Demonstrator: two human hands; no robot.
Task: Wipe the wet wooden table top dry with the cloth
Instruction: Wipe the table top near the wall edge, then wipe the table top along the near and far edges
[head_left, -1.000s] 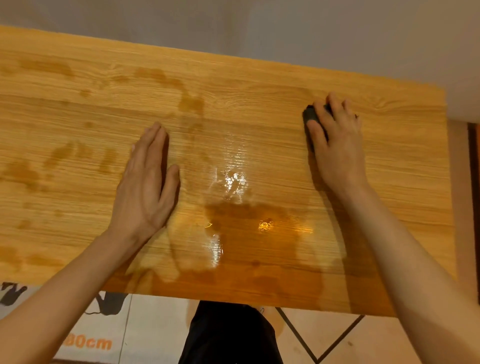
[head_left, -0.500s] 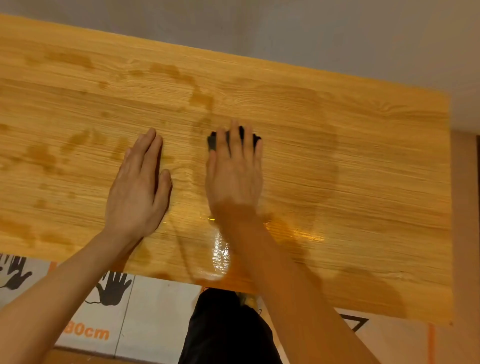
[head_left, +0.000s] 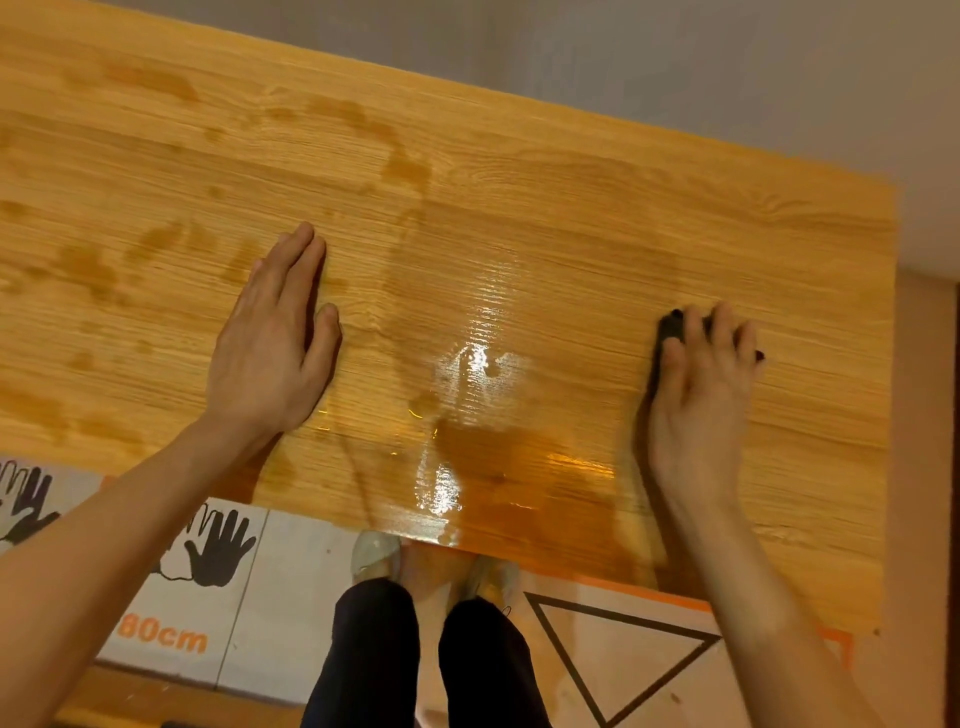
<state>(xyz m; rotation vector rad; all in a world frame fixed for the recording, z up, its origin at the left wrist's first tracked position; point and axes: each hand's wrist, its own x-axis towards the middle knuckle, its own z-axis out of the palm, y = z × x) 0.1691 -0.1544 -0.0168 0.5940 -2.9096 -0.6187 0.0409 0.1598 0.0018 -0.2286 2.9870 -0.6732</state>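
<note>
Mid-wipe, the right hand (head_left: 698, 395) presses a dark cloth (head_left: 670, 328) flat under spread fingers near the tabletop's (head_left: 571, 208) right end, the left hand (head_left: 275, 343) braces flat with fingers together, and the next pass should cross the shiny puddle (head_left: 470, 374) between them.

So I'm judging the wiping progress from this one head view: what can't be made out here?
- Cloth: mostly hidden under the right hand; only dark edges show.
- Table top: its left end is cut off by the frame.
- Wood under the left hand: covered, so wet or dry is unclear.
</note>
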